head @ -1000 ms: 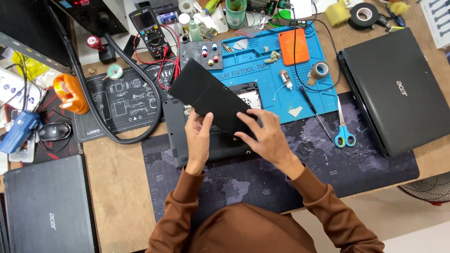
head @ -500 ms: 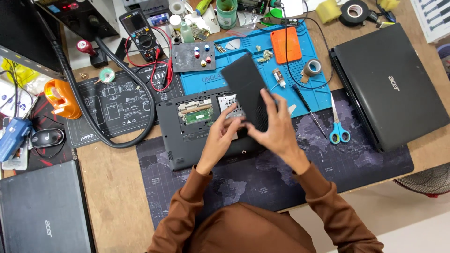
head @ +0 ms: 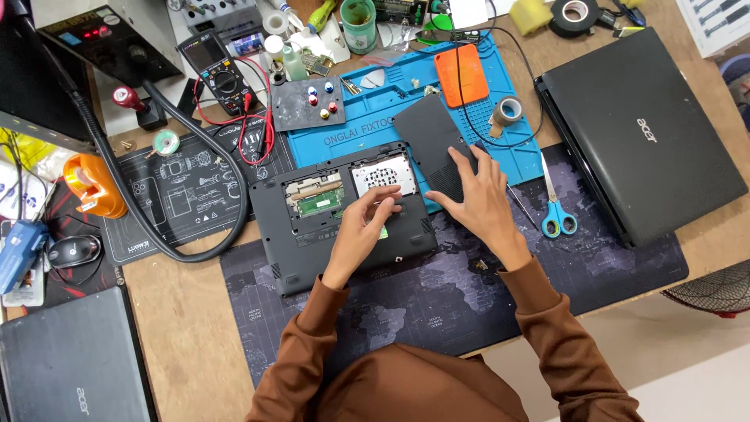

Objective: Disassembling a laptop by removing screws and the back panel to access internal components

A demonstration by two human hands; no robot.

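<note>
- A multimeter (head: 221,74) is sitting at the far left of the bench, beside a grey cable (head: 180,234).
- The left hand (head: 367,223) is resting open on the upturned laptop (head: 289,234), fingers (head: 387,205) touching its exposed bay, gripping nothing.
- The right hand (head: 480,199) is pressing flat, ungripping, on the dark cover (head: 430,137) lying partly on the blue mat (head: 375,129).
- Scissors (head: 556,211) are lying just right.

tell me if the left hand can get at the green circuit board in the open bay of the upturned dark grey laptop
Probably yes. The left hand rests on the upturned dark grey laptop just right of the green circuit board, which lies uncovered. The removed dark grey plastic cover panel is off to the side under the right hand.
</note>
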